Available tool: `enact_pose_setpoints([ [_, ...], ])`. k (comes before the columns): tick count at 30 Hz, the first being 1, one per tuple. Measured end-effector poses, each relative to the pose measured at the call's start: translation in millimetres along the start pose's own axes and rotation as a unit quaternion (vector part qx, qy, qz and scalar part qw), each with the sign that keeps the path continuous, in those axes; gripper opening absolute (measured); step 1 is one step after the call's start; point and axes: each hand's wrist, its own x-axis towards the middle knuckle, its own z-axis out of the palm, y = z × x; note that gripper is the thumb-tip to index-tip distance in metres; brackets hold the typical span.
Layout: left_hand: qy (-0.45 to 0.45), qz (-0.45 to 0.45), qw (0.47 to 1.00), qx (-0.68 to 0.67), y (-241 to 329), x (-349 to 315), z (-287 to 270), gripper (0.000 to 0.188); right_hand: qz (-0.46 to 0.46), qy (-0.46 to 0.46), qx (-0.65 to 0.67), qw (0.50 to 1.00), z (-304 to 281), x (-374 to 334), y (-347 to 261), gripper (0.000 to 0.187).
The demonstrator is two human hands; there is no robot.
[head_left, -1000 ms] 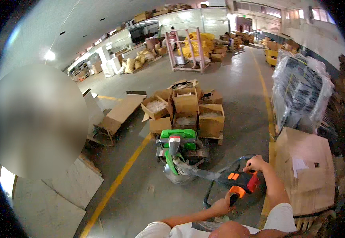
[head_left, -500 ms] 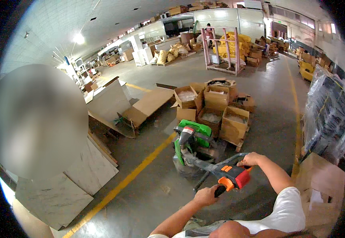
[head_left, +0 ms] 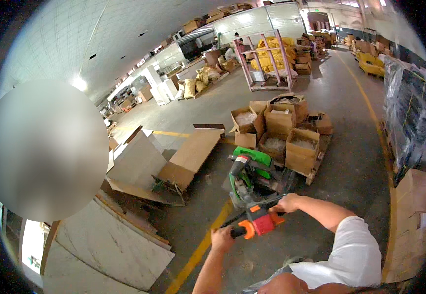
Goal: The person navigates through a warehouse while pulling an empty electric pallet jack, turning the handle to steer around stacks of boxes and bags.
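Both my hands are wrapped round the handle [head_left: 262, 223] of a green and black pallet truck [head_left: 255, 158]. Its control head is red and black with orange parts. My left hand [head_left: 222, 238] grips the black left grip, and my right hand [head_left: 288, 203] closes on the right side. Beyond the truck's green body, open cardboard boxes [head_left: 300, 156] stand on a wooden pallet [head_left: 316, 169]; some hold clear plastic-looking material. The truck's forks are hidden by its body and the boxes.
Marbled panels [head_left: 110, 245] lean at the left, with a brown board [head_left: 195, 152] beyond them. Plastic-wrapped goods [head_left: 411, 117] and a large carton [head_left: 416, 220] line the right. A pink frame [head_left: 267, 61] with yellow sacks stands farther off. Yellow lines [head_left: 193, 264] mark the floor.
The truck's handle has swung left, with both hands still on it. The view has tilted and turned, so the boxes and truck body appear farther right.
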Motion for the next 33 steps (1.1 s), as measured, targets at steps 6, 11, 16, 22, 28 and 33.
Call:
enact_pose_setpoints([
  [6,0.115,-0.028,0.993,0.004,-150,139,-25,0.042,-0.111,0.005,0.172,0.979,-79,150,-43,0.100],
  [11,0.161,-0.058,0.985,0.021,-255,259,-23,0.043,-0.090,0.041,0.233,0.967,-96,297,-46,0.102],
  [16,0.116,-0.027,0.993,-0.008,-303,342,-45,0.031,-0.016,-0.011,0.319,0.948,-162,329,-72,0.100],
  [22,0.134,0.076,0.987,-0.047,-430,432,-26,0.032,-0.035,0.055,0.352,0.934,-156,444,-98,0.101],
  [28,0.100,0.128,0.984,-0.077,-520,529,-53,0.039,0.054,0.052,0.309,0.948,-202,541,-142,0.102],
  [33,0.068,0.182,0.975,-0.112,-607,613,-57,0.044,0.072,0.128,0.206,0.968,-200,658,-170,0.099],
])
